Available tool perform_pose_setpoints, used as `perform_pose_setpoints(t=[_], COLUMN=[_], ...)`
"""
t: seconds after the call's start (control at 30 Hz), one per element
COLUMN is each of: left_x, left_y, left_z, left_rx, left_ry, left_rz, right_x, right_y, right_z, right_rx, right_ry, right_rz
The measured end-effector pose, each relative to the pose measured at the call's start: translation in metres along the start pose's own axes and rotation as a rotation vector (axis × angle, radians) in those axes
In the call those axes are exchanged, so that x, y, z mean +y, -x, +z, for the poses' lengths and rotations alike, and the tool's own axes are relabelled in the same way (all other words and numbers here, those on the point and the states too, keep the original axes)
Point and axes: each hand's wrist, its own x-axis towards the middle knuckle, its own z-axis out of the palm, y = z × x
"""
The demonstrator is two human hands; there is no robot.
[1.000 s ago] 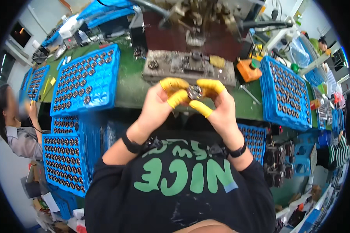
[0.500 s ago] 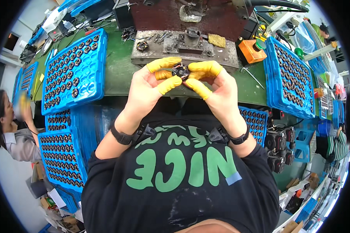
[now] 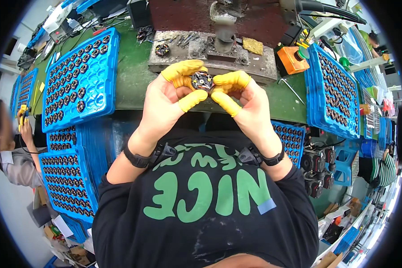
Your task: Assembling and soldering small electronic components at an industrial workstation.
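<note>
At the green workbench, the left hand and right hand jointly grip a round black part.

My green bench top runs from ten o'clock to two. A pale wall with a dark, window-like patch stands at ten. Toward four, I see a blue plastic stool and green floor.

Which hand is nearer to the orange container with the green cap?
Right. The right hand is below and left of the orange container in the picture; the left hand is farther left, beyond the round part.
</note>
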Motion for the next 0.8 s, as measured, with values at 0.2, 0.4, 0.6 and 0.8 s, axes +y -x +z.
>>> perform_pose_setpoints(t=[0.2, 0.4, 0.6, 0.8], left_x=[0.0, -0.007, -0.008, -0.01], left_y=[0.006, 0.007, 0.009, 0.008], left_z=[-0.002, 0.004, 0.007, 0.011], left_rx=[0.023, 0.006, 0.023, 0.015], left_ry=[-0.097, -0.265, -0.307, -0.45], left_rz=[0.023, 0.162, 0.169, 0.208], right_x=[-0.01, -0.015, -0.014, -0.012], right_y=[0.005, 0.003, 0.003, 0.008], right_z=[-0.013, -0.006, -0.003, -0.003], right_rx=[-0.09, -0.26, -0.262, -0.253], right_ry=[0.109, 0.206, 0.262, 0.353], right_rz=[-0.307, -0.585, -0.584, -0.566])
